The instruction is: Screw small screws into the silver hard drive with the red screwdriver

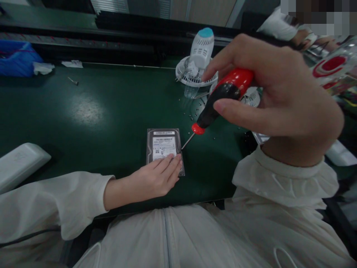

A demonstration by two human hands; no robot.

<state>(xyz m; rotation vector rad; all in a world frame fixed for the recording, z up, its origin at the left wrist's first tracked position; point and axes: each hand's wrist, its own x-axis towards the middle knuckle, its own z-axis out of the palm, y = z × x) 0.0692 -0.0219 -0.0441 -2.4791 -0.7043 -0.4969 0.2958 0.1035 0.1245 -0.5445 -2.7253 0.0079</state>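
A hard drive (164, 143) lies label up on the dark green table near its front edge. Across the drive's lower part my left hand (158, 175) rests flat, fingers stretched out and pressing on it. My right hand (279, 93) is closed around the red and black handle of a screwdriver (214, 104). The slanted shaft points down to the left, and its tip meets the drive's right edge, just beside my left fingertips. Whether the tip sits in a screw is too small to tell.
Several small screws (192, 116) lie scattered right of the drive. Behind them stands a small white fan (202, 50). A blue bin (18, 59) is at the far left, a white device (22, 163) nearer. At right are a plastic bottle (331, 69) and another person's sleeve (279, 26).
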